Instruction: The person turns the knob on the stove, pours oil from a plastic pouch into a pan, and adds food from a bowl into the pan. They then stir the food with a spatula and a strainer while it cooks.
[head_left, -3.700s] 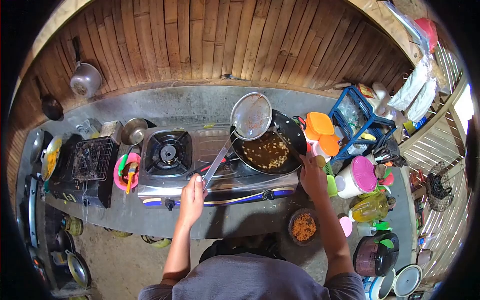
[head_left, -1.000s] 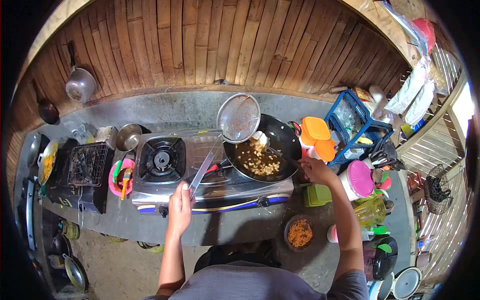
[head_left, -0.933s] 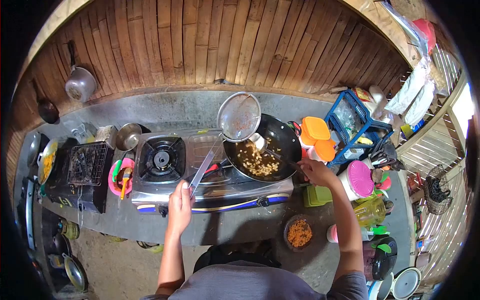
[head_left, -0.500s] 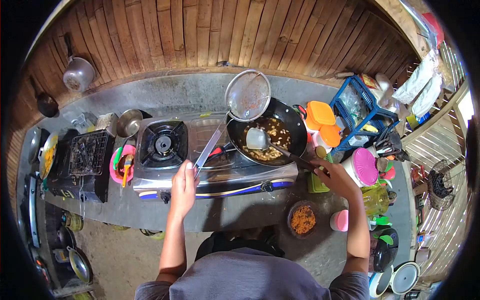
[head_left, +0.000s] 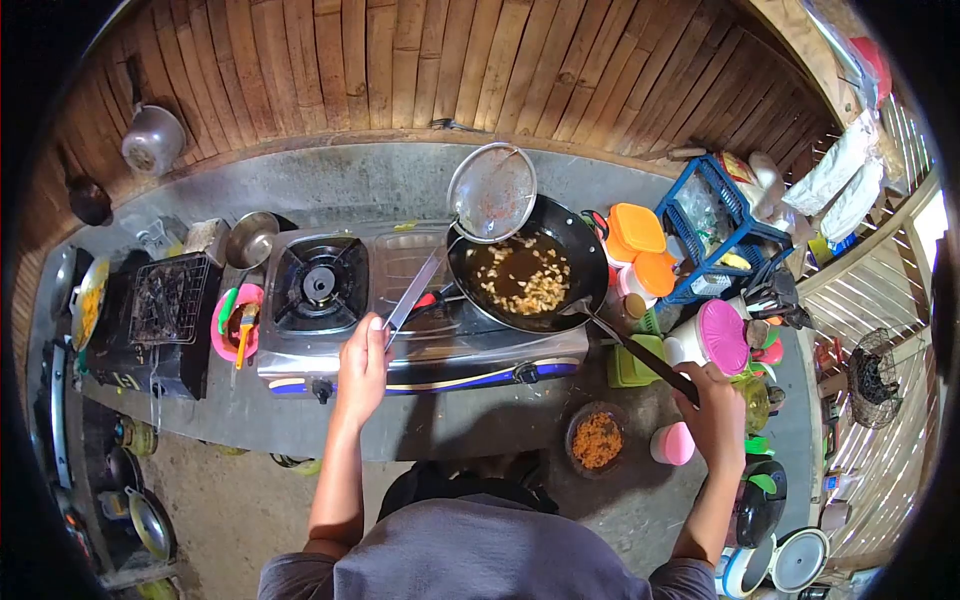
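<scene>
My left hand [head_left: 364, 366] is closed on the flat metal handle of a round mesh strainer [head_left: 492, 193], whose bowl hangs over the far left rim of a black wok [head_left: 590, 300]. Small pale pieces [head_left: 528, 290] lie in dark oil inside the wok. My right hand [head_left: 713, 405] grips the dark handle of a metal spatula [head_left: 640, 352]; the spatula's head is at the wok's near right edge. The wok sits on the right side of a two-burner gas stove [head_left: 430, 370].
A bowl of orange paste [head_left: 597, 440] and a pink-lidded jar [head_left: 673, 443] stand in front of the wok. Orange-lidded containers [head_left: 637, 228] and a blue rack [head_left: 715, 240] are at the right. Left of the stove lies a pink dish [head_left: 225, 340].
My right hand has moved right and toward me, drawing the spatula from the wok's middle to its near right edge. The pale pieces have spread out. The strainer is nearly unmoved.
</scene>
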